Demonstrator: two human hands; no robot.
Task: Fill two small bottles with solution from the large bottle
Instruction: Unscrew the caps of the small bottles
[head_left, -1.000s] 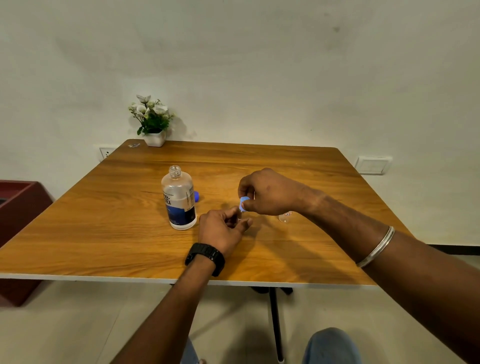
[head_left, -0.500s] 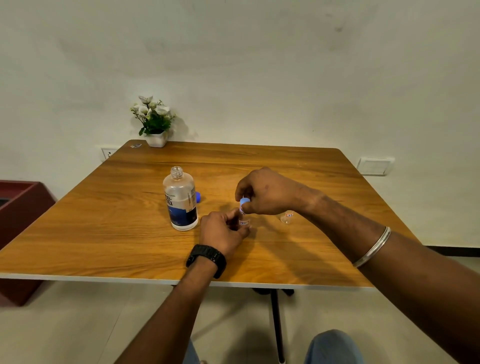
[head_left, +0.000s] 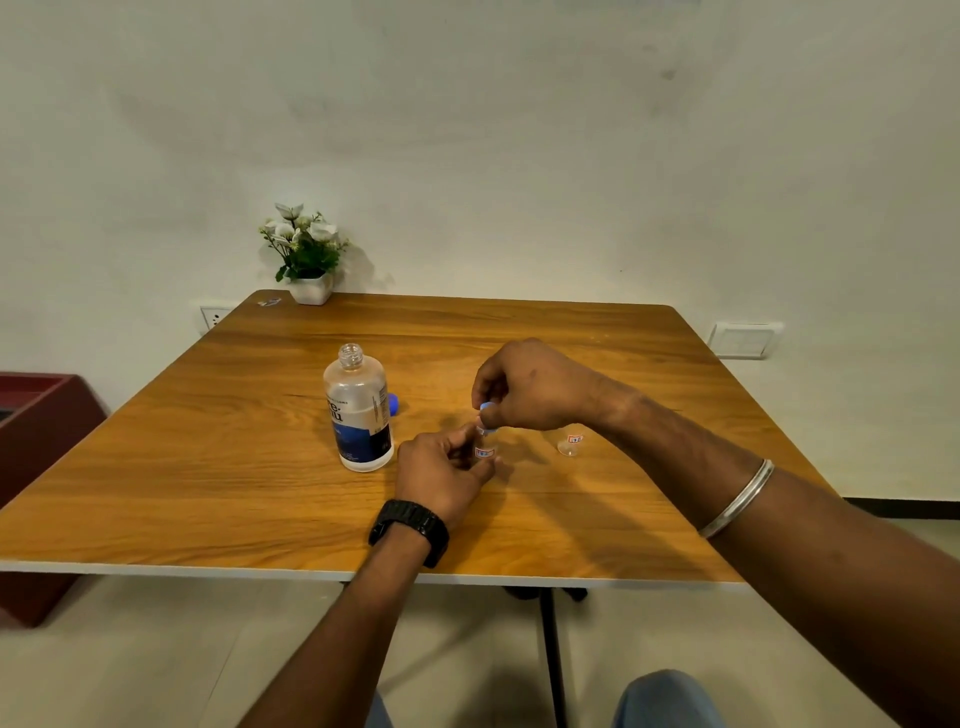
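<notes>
Pinching a small blue cap (head_left: 487, 407) between curled right fingertips (head_left: 482, 399), right hand (head_left: 530, 387) poised directly over the neck of a small clear bottle (head_left: 485, 449). Cap at or just on the bottle's mouth; whether seated or slightly lifted, impossible to tell. Gripping that small bottle upright on the table (head_left: 208, 467) with the left hand (head_left: 441, 475), thumb and fingers curled narrowly round its body, a red-edged label showing between them. Black watch (head_left: 410, 530) on the left wrist, silver bangle (head_left: 737, 499) on the right forearm. Second small bottle (head_left: 570, 446), clear with a similar label, standing apart to the right, just beyond the right wrist, mouth uncapped. Large bottle (head_left: 358, 410) upright just left of the left hand, uncapped, clear liquid inside, dark blue label low on its body. Large blue cap (head_left: 393, 404) lying on the wood just behind it, partly hidden. White flowers in a white pot (head_left: 310, 288) at the far left corner, against the wall.
</notes>
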